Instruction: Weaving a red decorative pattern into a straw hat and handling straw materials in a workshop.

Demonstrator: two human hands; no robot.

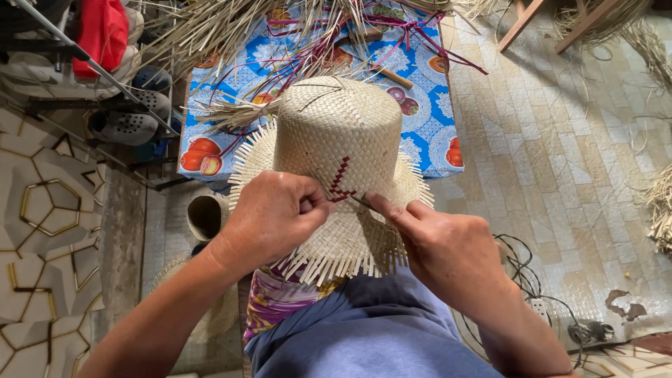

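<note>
Seen from above, a person sat with a blue-grey cloth [364,329] over the lap and a strip of purple patterned fabric [276,297] showing beneath it. One pale woven straw hat [336,140] rested on the knees, its tall flat-topped crown pointing away and its unfinished brim ending in a fringe of loose straw ends. Both bare hands worked at the near side of the crown, where it met the brim. The left hand [269,217] was curled into a loose fist, thumb and fingers pinched against the weave. The right hand [441,245] had its forefinger stretched forward, pinching a thin dark strip [358,201] against the hat. Between the two hands, a small dark red woven mark [341,182] stood out on the crown.

Left of the lap, one round woven cup-shaped piece [205,215] sat on the floor. To the right, tangled black cables [521,276] led to one white power strip [537,306] on beige patterned tiles [560,161].

Beyond the hat, one blue cloth printed with fruit [427,105] lay spread out, covered by loose pale straw and purple-dyed strips [308,42]. At far left, grey sandals [126,126] lay beneath a red cloth [101,31]
</note>
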